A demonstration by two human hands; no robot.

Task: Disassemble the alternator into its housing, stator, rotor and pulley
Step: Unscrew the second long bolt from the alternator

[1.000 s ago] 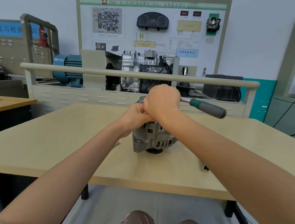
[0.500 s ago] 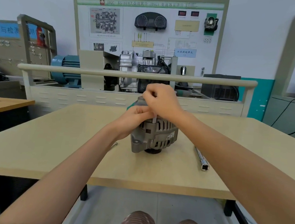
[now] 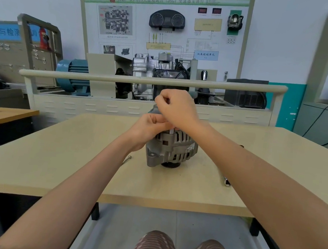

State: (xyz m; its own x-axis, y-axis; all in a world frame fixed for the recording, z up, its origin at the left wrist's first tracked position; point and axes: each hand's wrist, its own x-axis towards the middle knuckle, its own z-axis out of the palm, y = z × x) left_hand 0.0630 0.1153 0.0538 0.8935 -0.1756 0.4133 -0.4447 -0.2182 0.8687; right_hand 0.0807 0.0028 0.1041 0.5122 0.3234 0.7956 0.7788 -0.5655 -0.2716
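Observation:
The grey alternator (image 3: 173, 150) stands on the wooden table (image 3: 51, 162), pulley end down. A thin metal tool shaft (image 3: 171, 131) rises upright from its top edge. My right hand (image 3: 176, 108) is curled over the upper part of that tool, whose handle is hidden. My left hand (image 3: 150, 126) lies against the alternator's upper left side and its fingertips pinch the shaft just above the housing. The alternator's top is hidden by both hands.
A metal extension bar (image 3: 226, 181) lies on the table to the right, partly under my right forearm. A small metal piece (image 3: 128, 158) lies left of the alternator. A training bench with a rail (image 3: 143, 80) stands behind the table.
The green-handled tool, held level and pointing right a second ago, now stands upright on the alternator. My right hand rose above it and my left fingers moved to the shaft.

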